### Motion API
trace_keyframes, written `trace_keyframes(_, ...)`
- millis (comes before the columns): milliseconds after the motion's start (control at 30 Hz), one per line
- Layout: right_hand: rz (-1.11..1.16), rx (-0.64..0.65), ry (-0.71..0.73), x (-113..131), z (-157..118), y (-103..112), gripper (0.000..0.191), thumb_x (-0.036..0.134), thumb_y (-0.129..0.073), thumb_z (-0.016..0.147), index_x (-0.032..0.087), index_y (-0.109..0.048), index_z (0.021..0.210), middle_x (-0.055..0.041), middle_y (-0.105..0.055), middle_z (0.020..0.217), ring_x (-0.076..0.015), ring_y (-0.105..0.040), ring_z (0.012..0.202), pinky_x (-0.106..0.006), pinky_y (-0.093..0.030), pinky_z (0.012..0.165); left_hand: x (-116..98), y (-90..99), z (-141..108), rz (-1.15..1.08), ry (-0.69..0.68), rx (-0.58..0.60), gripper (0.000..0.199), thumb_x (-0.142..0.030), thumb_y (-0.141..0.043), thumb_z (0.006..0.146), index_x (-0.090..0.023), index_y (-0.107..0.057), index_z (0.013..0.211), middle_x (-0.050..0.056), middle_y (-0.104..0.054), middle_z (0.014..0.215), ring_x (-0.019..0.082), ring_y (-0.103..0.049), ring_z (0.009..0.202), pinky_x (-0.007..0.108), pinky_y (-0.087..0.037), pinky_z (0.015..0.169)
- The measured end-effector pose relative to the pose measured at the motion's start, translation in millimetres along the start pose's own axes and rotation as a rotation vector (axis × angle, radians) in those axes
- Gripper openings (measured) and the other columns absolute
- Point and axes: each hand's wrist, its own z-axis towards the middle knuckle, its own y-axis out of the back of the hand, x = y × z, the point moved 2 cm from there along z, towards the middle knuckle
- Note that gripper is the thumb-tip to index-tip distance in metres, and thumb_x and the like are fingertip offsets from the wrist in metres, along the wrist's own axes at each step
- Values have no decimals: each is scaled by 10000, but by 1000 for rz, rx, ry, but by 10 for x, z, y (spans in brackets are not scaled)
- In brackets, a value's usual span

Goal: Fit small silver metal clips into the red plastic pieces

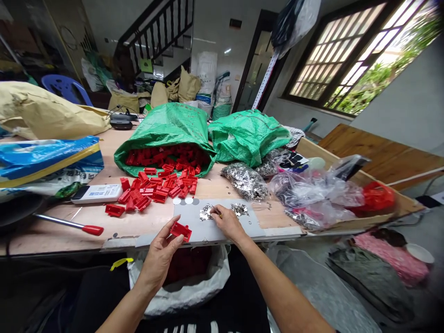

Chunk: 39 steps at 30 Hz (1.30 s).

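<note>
My left hand (162, 247) grips a red plastic housing (181, 231) between thumb and fingers, its hollow side facing up, just over the table's front edge. My right hand (229, 224) is pinched at a small heap of shiny metal pieces (206, 212) on a grey sheet (194, 227). A thin, small item seems to show at its fingertips, too small to make out. A second heap of metal pieces (240, 210) lies to the right of that hand. Loose red housings (159, 189) are piled behind my left hand.
A green woven sack (166, 125) spills red housings; another green sack (248, 132) stands beside it. A clear bag of metal pieces (245, 180) lies in front. Below the edge hangs an open white sack (222, 273). A red-tipped lever (92, 230) juts in at left.
</note>
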Motion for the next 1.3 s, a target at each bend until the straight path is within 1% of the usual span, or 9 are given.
trace_keyframes(167,54,3,20,-15,-10,29,160,202,-475,794,213,-617,868,-8,-671,844,-155,-591,780,-257,-406,721,12,13,-5,92,-63,10,605,-275,-715,721,-250,-516,1292,5,-714,957,137,-635,903,247,-442,904)
trace_keyframes(267,206,0,3,44,-38,45,112,250,-515,772,198,-595,832,3,-627,789,-145,-559,739,-261,-402,700,23,23,6,108,-89,14,578,-267,-710,726,-251,-525,1274,14,-713,971,146,-637,915,257,-450,896)
trace_keyframes(400,601,228,-51,264,-176,-33,177,312,-600,715,189,-540,828,44,-530,673,-94,-449,569,-220,-352,552,19,33,27,143,-134,9,529,-264,-723,706,-245,-561,1209,27,-708,987,165,-642,906,273,-477,854)
trace_keyframes(500,762,383,-58,455,-315,-106,205,297,-626,706,188,-518,841,59,-501,653,-72,-405,534,-202,-319,519,20,40,17,251,-174,9,473,-267,-710,720,-242,-592,1178,42,-694,1061,195,-630,977,306,-463,899)
trace_keyframes(633,776,390,-54,556,-398,-161,203,283,-639,714,188,-520,848,50,-528,666,-88,-467,600,-207,-362,576,-3,20,-39,453,-264,27,434,-265,-689,743,-262,-626,1173,48,-664,1168,237,-589,1094,345,-406,994)
trace_keyframes(733,749,371,-62,554,-402,-180,238,323,-669,704,186,-520,829,47,-535,650,-88,-460,584,-196,-343,541,-42,-18,-83,526,-323,53,412,-243,-695,735,-267,-655,1144,47,-663,1181,244,-583,1110,338,-386,1020)
trace_keyframes(1000,920,421,-115,613,-455,-165,316,464,-621,766,204,-454,831,43,-583,643,-49,-353,427,-182,-245,421,-14,-33,-60,132,-71,35,520,-276,-722,704,-248,-594,1208,48,-691,1117,220,-614,1044,322,-469,922)
trace_keyframes(1167,910,429,-93,606,-480,-136,299,440,-620,782,207,-444,852,38,-593,682,-51,-353,444,-186,-258,435,-6,-47,-56,-12,2,19,584,-267,-739,691,-233,-560,1245,61,-702,1070,198,-636,983,296,-482,882)
trace_keyframes(1300,824,380,-54,569,-503,-141,283,435,-623,786,204,-468,838,54,-513,679,-58,-364,492,-190,-290,460,9,-39,-48,-27,15,25,552,-250,-738,696,-217,-568,1220,68,-699,1062,196,-639,972,289,-491,854)
